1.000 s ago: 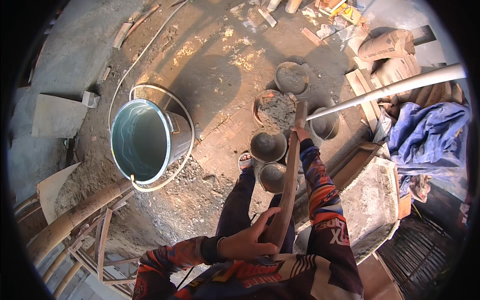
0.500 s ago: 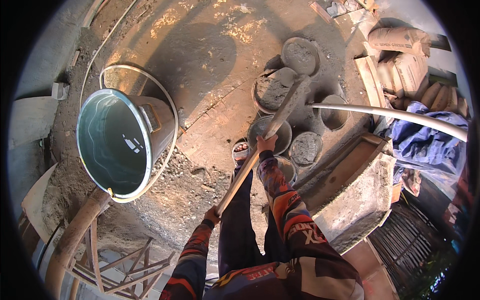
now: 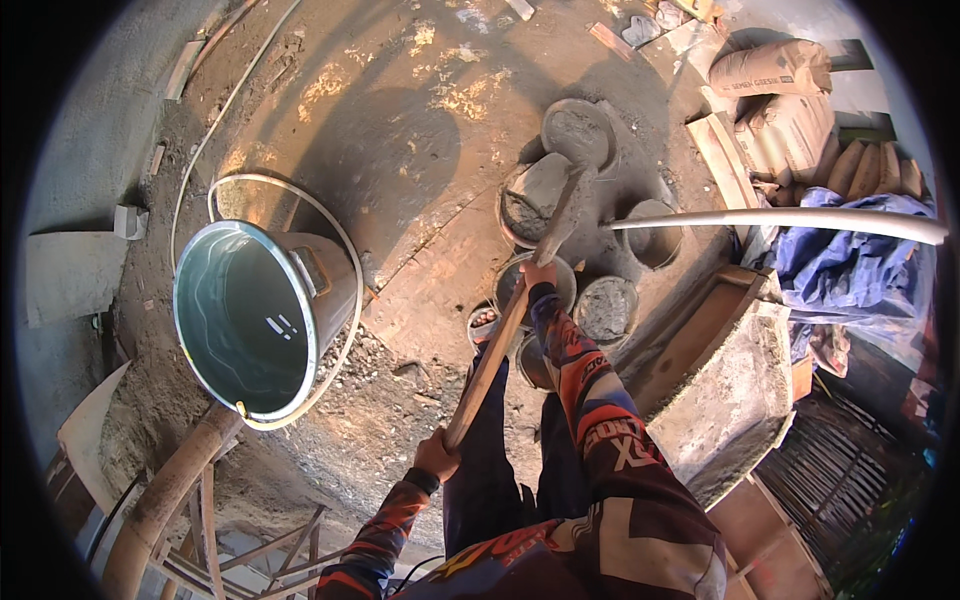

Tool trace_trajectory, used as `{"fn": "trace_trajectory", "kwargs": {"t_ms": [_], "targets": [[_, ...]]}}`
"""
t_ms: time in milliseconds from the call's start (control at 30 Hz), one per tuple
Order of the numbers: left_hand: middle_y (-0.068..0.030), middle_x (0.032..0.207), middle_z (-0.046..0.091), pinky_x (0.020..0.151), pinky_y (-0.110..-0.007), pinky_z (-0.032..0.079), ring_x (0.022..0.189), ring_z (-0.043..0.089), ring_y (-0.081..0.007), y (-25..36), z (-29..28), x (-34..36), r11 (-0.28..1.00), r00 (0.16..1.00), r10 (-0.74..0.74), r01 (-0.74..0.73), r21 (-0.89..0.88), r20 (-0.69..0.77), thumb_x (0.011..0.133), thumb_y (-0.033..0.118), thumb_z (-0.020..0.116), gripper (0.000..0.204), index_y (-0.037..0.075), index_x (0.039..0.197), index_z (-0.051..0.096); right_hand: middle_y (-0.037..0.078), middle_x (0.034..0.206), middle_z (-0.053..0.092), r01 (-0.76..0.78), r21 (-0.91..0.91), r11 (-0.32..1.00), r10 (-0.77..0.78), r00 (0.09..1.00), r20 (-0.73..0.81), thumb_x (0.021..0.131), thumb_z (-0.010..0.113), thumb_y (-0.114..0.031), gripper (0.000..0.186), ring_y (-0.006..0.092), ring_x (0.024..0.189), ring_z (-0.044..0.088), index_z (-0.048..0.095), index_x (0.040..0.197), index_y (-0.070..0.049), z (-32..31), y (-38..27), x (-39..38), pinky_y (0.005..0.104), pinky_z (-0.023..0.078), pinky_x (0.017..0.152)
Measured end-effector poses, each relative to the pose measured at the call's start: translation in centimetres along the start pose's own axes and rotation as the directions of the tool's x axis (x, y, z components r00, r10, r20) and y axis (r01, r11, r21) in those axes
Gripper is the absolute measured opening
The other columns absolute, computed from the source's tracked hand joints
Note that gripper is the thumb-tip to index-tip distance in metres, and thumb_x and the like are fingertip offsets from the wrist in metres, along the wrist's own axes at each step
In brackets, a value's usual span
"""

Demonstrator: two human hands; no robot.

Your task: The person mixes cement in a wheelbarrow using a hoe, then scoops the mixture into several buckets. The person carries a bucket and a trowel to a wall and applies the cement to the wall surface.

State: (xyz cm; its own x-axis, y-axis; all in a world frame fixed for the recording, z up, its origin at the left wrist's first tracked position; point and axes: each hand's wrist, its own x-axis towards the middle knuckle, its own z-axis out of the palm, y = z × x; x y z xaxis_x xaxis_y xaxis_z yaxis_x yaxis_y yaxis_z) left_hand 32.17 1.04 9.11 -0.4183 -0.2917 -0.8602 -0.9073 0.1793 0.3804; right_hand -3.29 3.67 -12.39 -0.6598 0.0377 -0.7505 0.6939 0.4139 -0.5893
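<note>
Both of my hands are wrapped round the wooden handle of a hoe [image 3: 495, 352]. My left hand [image 3: 437, 457] closes on its near end, and my right hand [image 3: 540, 274] grips farther along the shaft. The mortar-coated blade [image 3: 545, 183] lies over a bucket of grey mortar [image 3: 523, 218], hiding part of it. Just beyond is another mortar-filled bucket [image 3: 578, 135]. A dark bucket [image 3: 557, 285] sits beneath my right hand, partly covered by the hand and shaft. To its right stands a bucket heaped with grey mix [image 3: 606, 308].
A large water-filled tub [image 3: 245, 320] stands at left, with a pale hose around it. A pale pole [image 3: 780, 217] reaches in from the right above a bucket [image 3: 650, 240]. A mortar-crusted wooden trough [image 3: 715, 400], blue tarp [image 3: 840, 255] and cement sacks [image 3: 785, 130] occupy the right side.
My left hand has shifted slightly right and lower in view, while the hoe stands a little steeper. Its blade remains at the same mortar bucket. The whole view has also shifted slightly.
</note>
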Motion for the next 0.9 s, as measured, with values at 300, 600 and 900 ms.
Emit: {"fn": "trace_trajectory", "kwargs": {"t_ms": [300, 600, 900], "targets": [[-0.0145, 0.073, 0.06, 0.061, -0.04, 0.048, 0.069, 0.06, -0.0327, -1.8, -0.1, -2.8, 0.981, 0.98, 0.156, -0.138, 0.139, -0.127, 0.064, 0.02, 0.068, 0.029, 0.007, 0.085, 0.054, 0.011, 0.064, 0.05, -0.053, 0.49, 0.87, -0.057, 0.977, 0.207, 0.069, 0.057, 0.002, 0.017, 0.0234, 0.055, 0.053, 0.048, 0.084, 0.004, -7.7, 0.4, -7.1, 0.0402, 0.048, 0.053], [-0.0156, 0.072, 0.062, 0.069, -0.04, 0.048, 0.076, 0.061, -0.0321, -7.4, -3.0, -17.3, 0.771, 0.837, -0.254, -0.128, 0.624, 0.485, 0.058, 0.051, 0.069, 0.047, 0.007, 0.074, 0.062, 0.006, 0.068, 0.054, -0.587, 0.629, 0.51, 0.197, 0.791, 0.579, 0.06, 0.062, 0.004, 0.019, 0.0178, 0.067, 0.055, 0.054, 0.075, -0.003, -17.7, 7.3, -29.0, 0.0296, 0.043, 0.063], [-0.0156, 0.077, 0.061, 0.066, -0.041, 0.047, 0.076, 0.059, -0.0342, 12.7, 1.7, -16.3, 0.411, 0.764, -0.272, -0.458, 0.788, 0.585, 0.054, 0.03, 0.075, 0.037, 0.006, 0.078, 0.059, 0.008, 0.069, 0.057, -0.373, 0.925, -0.076, 0.157, 0.911, 0.381, 0.067, 0.064, -0.002, 0.017, 0.0216, 0.067, 0.058, 0.053, 0.079, -0.001, -40.5, 15.3, -32.3, 0.0326, 0.045, 0.065]]}}
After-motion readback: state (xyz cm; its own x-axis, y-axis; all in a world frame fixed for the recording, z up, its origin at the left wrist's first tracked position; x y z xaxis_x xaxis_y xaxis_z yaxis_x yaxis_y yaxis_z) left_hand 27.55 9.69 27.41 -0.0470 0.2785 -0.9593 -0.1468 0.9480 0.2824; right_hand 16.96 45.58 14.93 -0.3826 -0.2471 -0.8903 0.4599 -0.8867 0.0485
